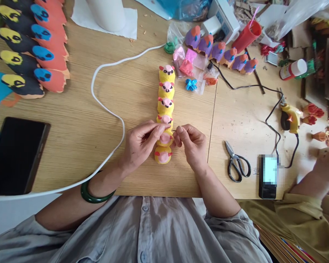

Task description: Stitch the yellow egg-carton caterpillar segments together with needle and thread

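Note:
A row of small yellow figures [166, 106] with pink faces and red ears runs up the middle of the table. The upper ones have black marks on their faces; the lowest figure [163, 156] shows plain pink. My left hand [144, 140] is closed over the row from the left, thumb and forefinger pinched together; whatever they hold is too small to make out. On the other side my right hand [191, 144] pinches a thin dark strand [174, 130] beside the second figure from the bottom. Both hands partly cover the lower figures.
Black-handled scissors [237, 162], a small device with a lit screen [269, 173] and a yellow tool [290, 117] lie right. A white cable [109, 109] crosses left near a phone [18, 155]. Purple figures [218, 50] and coloured clay packets [190, 62] lie behind. Another person's hand [327, 162] rests far right.

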{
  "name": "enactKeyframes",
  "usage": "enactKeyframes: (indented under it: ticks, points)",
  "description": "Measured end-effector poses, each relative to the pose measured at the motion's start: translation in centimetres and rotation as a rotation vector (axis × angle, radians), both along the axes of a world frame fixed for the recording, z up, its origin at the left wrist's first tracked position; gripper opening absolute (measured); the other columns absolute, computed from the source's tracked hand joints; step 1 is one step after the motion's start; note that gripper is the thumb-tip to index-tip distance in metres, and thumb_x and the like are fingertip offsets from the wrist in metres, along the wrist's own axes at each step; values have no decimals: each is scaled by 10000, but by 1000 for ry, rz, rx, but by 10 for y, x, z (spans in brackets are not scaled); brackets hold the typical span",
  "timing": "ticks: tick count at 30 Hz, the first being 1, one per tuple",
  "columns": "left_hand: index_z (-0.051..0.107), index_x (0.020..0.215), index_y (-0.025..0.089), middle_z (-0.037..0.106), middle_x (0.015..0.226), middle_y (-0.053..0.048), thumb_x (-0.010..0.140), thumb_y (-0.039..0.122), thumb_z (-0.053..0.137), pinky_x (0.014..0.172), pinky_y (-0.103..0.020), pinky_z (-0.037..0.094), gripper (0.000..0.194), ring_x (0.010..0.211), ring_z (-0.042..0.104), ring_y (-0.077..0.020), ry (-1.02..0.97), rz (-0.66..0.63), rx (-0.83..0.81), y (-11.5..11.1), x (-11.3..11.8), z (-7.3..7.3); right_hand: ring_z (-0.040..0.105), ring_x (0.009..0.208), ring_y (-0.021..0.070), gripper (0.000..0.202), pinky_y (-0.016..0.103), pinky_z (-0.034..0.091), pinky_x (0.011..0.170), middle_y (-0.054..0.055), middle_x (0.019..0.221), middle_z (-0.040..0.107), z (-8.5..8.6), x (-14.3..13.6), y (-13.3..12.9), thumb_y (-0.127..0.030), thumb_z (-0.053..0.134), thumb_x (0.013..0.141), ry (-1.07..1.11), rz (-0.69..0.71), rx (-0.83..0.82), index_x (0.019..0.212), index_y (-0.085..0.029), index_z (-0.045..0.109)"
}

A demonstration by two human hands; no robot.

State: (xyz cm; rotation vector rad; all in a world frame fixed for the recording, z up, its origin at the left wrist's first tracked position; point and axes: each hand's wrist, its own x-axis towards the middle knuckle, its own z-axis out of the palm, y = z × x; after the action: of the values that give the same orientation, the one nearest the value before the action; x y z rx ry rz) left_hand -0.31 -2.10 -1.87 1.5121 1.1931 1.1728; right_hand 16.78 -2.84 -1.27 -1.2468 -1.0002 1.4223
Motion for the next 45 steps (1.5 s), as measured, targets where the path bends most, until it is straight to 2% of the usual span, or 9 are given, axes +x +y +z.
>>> enactKeyframes:
  ticks: [7,14,18,21,28,32,35,39,45]
  points:
    - [833,1073,223,781,904,-29,1016,366,682,655,-233,535,215,761,690,-127,2,-30,21,-1,0,-3,531,534,85,453,248,560,565,-52,619,589,0,0,0,-620,764,893,-17,20,-19,726,-218,639]
    - [833,1014,227,755,801,-11,979,321,738,632,-234,527,139,702,675,-118,-34,-39,69,-1,2,-5,533,540,86,439,238,533,555,-55,597,578,4,-1,0,-604,797,872,11,91,-12,731,-210,665]
    - [825,988,225,751,797,0,997,289,717,675,-239,531,125,718,682,-115,-8,2,100,-1,1,-6,562,584,102,494,261,505,575,-25,633,612,5,0,0,-658,669,952,-34,152,13,758,-205,696]
    - [816,954,221,738,778,5,1003,313,712,659,-241,518,147,696,660,-113,33,21,101,-1,0,-5,577,599,117,510,283,507,593,-15,657,628,4,1,-1,-680,602,984,-47,143,15,798,-217,711]
    - [760,851,210,680,716,19,1010,331,697,604,-243,457,210,631,586,-99,94,50,148,0,-1,-5,565,596,117,479,288,503,600,-19,657,619,2,0,-1,-653,624,986,-27,143,31,792,-224,707]
    - [720,784,201,646,675,18,1024,385,666,579,-240,436,307,603,548,-96,131,71,149,1,-1,-4,577,611,119,483,286,518,608,-20,658,617,3,0,-1,-659,619,985,-60,122,24,804,-220,708]
    - [706,766,203,633,660,15,1027,409,655,570,-241,439,337,592,537,-98,135,80,141,1,-1,-3,593,616,117,421,280,547,612,-26,682,631,4,0,-2,-628,676,962,-49,86,23,874,-219,717]
    - [699,770,211,624,661,19,1023,362,662,571,-244,444,297,591,536,-100,114,67,145,1,0,-2,606,627,107,321,272,594,641,-32,737,652,4,0,-2,-549,741,945,-6,52,41,977,-230,734]
    - [691,755,216,672,679,8,1032,386,642,583,-254,475,328,599,575,-110,105,62,121,1,0,-1,669,689,121,279,286,635,689,3,874,738,1,1,-3,-487,792,911,-16,98,28,1039,-242,749]
